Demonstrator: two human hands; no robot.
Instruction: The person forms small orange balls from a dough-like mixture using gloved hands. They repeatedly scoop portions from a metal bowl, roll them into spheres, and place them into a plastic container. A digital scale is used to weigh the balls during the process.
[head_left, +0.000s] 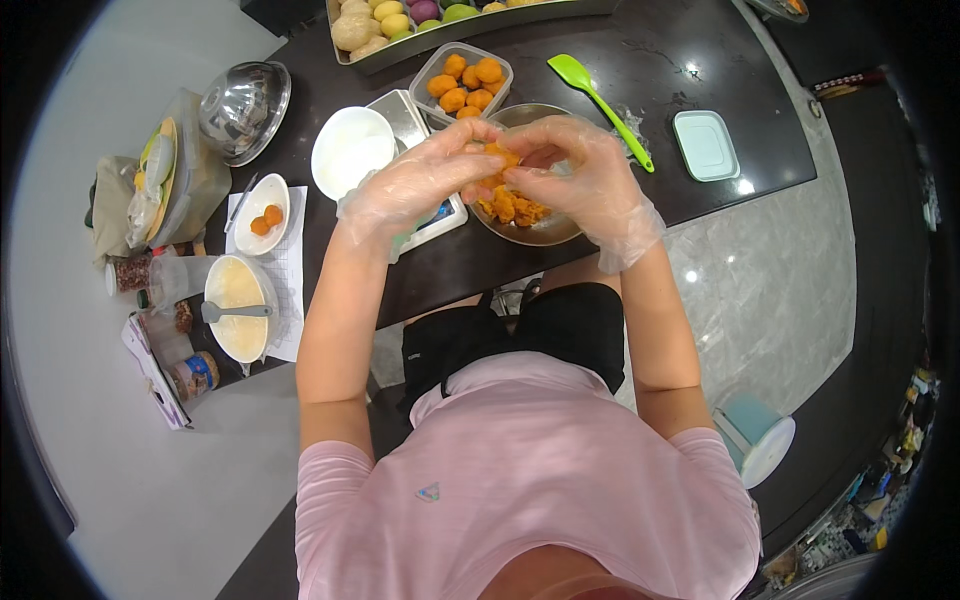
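Both hands wear thin clear plastic gloves. My left hand (424, 174) and my right hand (574, 169) hold an orange lump of soft paste (496, 166) between their fingers. Directly below is a steel mixing bowl (541, 238), partly hidden by the hands, with crumbly orange paste (517, 210) in it. Left of it, partly under my left hand, lies a white kitchen scale (401, 112). A white round bowl (352, 154) is beside my left wrist, overlapping the scale in view. Beyond the hands, a clear plastic container (418, 79) holds several orange balls (452, 99).
A green silicone spatula (600, 101) and a pale lidded box (706, 146) lie right. A metal tray (480, 31) of coloured balls is at the far edge. Left are an upturned steel bowl (244, 112), a bowl with two orange balls (268, 217) and a bowl of pale batter (238, 337).
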